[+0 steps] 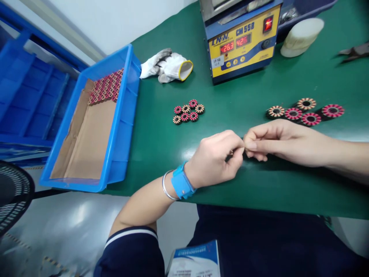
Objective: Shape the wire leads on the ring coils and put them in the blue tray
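Note:
My left hand (219,157), with a blue band on the wrist, is closed over the front of the table. Between its curled fingers a small copper-coloured part (231,152) glints; most of it is hidden. My right hand (273,140) meets it fingertip to fingertip, thumb and fingers pinched together; what they pinch is too small to make out. Behind my right hand stand several ring-shaped wound coils (293,114), with pink and copper-coloured tops. A second cluster of similar coils (185,116) sits beyond my left hand.
At the left stands a blue bin (115,154) lined with cardboard, coils at its far end. White gloves (170,67) lie beside it. A yellow-fronted CM 558 unit (242,46) stands at the back with lit red displays. Right of it are a cream-coloured round object (302,36) and pliers (356,53).

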`<state>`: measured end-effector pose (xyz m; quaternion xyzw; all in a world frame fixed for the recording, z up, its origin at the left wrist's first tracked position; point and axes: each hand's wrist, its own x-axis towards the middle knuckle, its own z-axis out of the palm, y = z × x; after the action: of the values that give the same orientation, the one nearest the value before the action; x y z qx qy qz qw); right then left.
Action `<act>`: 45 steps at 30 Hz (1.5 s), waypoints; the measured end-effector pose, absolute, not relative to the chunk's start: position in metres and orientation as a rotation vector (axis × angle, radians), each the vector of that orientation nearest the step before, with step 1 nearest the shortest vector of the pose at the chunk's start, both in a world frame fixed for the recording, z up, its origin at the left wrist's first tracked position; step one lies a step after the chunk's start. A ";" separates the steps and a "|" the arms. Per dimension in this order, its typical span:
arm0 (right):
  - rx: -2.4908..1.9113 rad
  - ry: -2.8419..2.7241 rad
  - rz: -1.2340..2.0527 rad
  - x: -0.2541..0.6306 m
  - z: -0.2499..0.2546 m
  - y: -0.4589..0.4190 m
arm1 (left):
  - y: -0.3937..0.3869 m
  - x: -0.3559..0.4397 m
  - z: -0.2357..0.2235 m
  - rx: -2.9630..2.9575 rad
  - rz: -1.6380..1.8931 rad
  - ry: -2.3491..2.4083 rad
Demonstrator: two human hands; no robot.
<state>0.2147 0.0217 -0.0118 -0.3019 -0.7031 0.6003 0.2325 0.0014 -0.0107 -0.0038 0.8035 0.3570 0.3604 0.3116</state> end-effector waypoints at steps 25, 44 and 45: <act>-0.457 -2.345 0.065 0.223 -0.019 0.019 | -0.001 -0.001 0.008 1.236 0.559 0.992; -0.798 -2.173 1.040 0.213 -0.012 0.016 | -0.008 0.001 -0.001 1.857 0.822 0.983; -0.871 -2.055 1.378 0.212 -0.011 0.017 | -0.009 0.001 -0.003 2.023 0.911 0.956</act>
<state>0.2119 0.0167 -0.0105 -0.3209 -0.7572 0.5079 0.2563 0.0011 -0.0094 -0.0031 0.7829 0.3699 0.3525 0.3551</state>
